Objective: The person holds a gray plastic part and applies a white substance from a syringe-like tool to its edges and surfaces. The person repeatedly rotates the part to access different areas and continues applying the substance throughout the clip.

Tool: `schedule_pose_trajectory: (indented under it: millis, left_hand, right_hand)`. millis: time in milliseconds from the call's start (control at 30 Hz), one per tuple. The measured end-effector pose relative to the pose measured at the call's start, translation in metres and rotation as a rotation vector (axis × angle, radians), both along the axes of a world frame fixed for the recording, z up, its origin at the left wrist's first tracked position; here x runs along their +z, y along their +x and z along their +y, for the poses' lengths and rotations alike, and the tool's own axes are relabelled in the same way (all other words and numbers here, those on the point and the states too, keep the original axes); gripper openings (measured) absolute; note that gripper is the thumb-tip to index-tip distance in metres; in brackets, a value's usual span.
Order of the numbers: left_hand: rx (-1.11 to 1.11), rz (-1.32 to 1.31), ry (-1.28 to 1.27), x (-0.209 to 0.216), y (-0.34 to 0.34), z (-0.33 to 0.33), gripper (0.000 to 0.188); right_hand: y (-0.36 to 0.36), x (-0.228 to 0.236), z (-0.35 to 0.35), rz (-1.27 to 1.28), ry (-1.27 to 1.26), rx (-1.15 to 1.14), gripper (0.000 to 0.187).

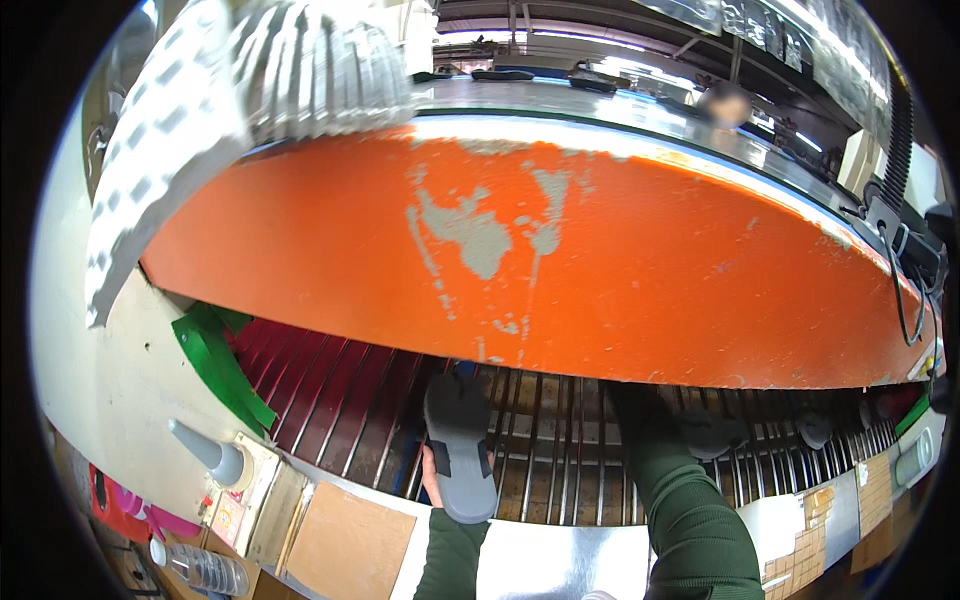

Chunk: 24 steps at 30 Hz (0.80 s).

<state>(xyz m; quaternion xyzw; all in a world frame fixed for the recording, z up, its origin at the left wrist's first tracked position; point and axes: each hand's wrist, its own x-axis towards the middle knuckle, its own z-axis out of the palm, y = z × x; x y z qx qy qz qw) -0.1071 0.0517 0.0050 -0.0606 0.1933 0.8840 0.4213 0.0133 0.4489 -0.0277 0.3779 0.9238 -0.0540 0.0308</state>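
A grey shoe sole (462, 425) with dark patches on both sides stands lengthwise over the metal rods, its far end near the lower edge of the orange panel (640, 270). My left hand (431, 476) grips its near part, fingers on one side and the thumb on the other. Over on the right, my right forearm in a dark green sleeve (690, 505) reaches across the rods toward the panel's underside. The right hand is lost in deep shadow there, so its fingers and anything in them are hidden. More grey soles (712, 434) lie on the rods beyond that arm.
The metal rods (560, 450) form a slatted conveyor under the panel. Dark footwear pieces (502, 74) rest on the surface above. A grey cone (212, 452), a cardboard piece (340, 540) and a plastic bottle (200, 567) are at left. A person (725, 105) is far back.
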Motion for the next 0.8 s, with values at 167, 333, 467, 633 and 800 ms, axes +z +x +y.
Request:
schedule_pose_trajectory:
  millis: [167,333,467,633,800]
  left_hand:
    - [-0.033,0.021,-0.012,-0.004,0.003,0.0,0.049]
    - [0.019,0.103,-0.016,-0.025,-0.006,0.005,0.051]
    - [0.175,0.155,-0.161,-0.047,-0.017,0.022,0.05]
    - [-0.013,0.141,0.145,-0.066,-0.028,0.014,0.051]
    - [-0.068,0.169,0.227,-0.055,-0.029,0.012,0.056]
  right_hand:
    - [0.004,-0.005,-0.018,-0.031,0.007,0.049,0.033]
    - [-0.007,-0.023,-0.014,-0.048,0.023,0.09,0.033]
    - [-0.027,-0.049,-0.001,-0.061,0.019,0.144,0.033]
    - [-0.074,0.04,-0.036,0.048,0.04,0.476,0.032]
    - [0.08,0.197,-0.226,0.066,0.113,0.822,0.04]
